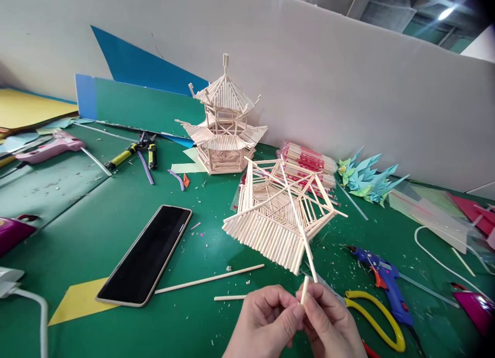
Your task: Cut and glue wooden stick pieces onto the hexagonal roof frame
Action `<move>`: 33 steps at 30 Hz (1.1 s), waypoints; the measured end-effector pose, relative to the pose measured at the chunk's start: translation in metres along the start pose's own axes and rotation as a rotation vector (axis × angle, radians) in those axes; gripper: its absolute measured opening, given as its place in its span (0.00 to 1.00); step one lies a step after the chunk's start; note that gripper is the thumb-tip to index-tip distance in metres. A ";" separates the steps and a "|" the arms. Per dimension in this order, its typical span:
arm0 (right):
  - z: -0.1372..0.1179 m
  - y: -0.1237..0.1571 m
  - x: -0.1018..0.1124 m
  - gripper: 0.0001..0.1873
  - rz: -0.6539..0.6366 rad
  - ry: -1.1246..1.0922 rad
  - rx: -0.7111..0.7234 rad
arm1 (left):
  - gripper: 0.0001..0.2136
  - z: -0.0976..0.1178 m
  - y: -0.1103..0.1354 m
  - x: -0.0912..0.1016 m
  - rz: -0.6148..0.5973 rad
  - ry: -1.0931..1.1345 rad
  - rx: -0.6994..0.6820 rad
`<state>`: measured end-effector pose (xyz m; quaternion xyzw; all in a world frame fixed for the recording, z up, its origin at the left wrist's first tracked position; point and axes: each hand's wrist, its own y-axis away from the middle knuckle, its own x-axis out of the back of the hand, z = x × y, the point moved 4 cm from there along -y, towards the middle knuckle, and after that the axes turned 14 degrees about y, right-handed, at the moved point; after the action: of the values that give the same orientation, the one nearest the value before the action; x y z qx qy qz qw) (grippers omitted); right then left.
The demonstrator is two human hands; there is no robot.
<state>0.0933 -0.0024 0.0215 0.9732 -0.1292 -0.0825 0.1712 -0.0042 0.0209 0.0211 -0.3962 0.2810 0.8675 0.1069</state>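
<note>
At the near edge of the view my left hand (266, 317) and my right hand (330, 319) meet, closed in a pinch. Between their fingertips a short wooden stick (304, 290) points upward; both hands appear to grip it. Just beyond them sits a partly built model made of sticks (266, 234), with one roof side covered by a row of short pieces. A long stick (294, 208) lies slantwise across it, its near end passing behind my right fingers. Left of my hands, a loose stick (211, 279) and a shorter one (230, 297) rest on the table.
A stick pagoda (226, 126) stands at the back, beside bagged stick bundles (309, 159) and folded blue paper (367, 177). On the right lie a blue glue gun (382, 275) and yellow-handled tool (377, 317). Leftward are a phone (147, 255), pliers (135, 152) and pink glue gun (54, 148).
</note>
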 end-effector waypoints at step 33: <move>-0.030 -0.032 0.215 0.15 0.346 0.891 -0.055 | 0.09 -0.004 0.001 -0.002 -0.094 -0.866 -0.342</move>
<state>0.3112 -0.0242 0.0126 0.8732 -0.2012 0.3691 0.2467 -0.0003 0.0178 0.0206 -0.0222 0.0452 0.9811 0.1867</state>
